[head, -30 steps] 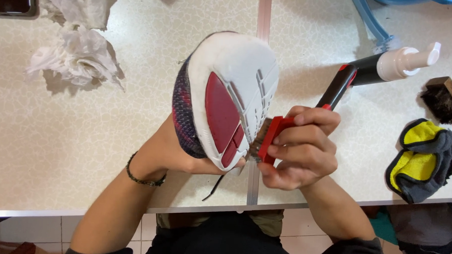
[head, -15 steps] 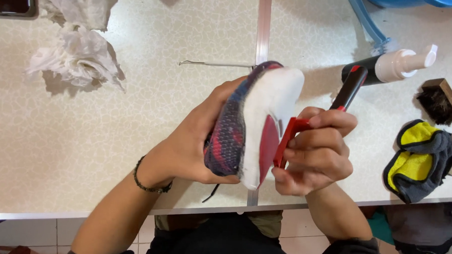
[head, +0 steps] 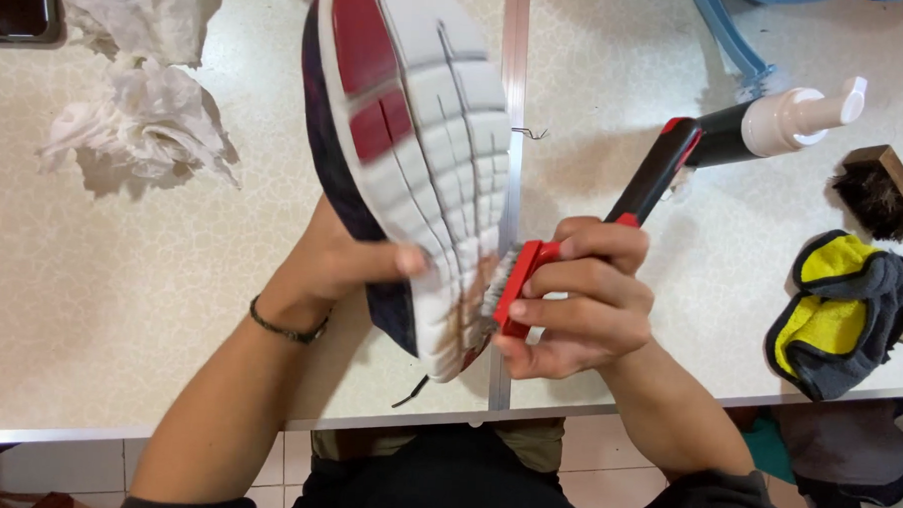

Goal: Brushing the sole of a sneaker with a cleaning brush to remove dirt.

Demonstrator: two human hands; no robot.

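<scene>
Pale, crackle-patterned counter (head: 120, 303) runs under my arms, with a metal seam down its middle. My left hand (head: 346, 265) is closed round the upper of a sneaker (head: 415, 153), holding it above the seam near the front edge, white-and-red sole turned up toward me. My right hand (head: 575, 298) is wrapped tight round the head end of a red-and-black brush (head: 531, 277), bristles pressed against the sole near its lower end. To scrub well, I judge short strokes along the grooves work best, with the shoe braced firm so it does not twist away. Crumpled white tissues (head: 141, 118) lie toward the back left corner. A pump bottle (head: 776, 120) lies on its side at back right, with a small wooden brush (head: 879, 189) and a yellow-and-grey cloth (head: 845, 313) near the right edge.
</scene>
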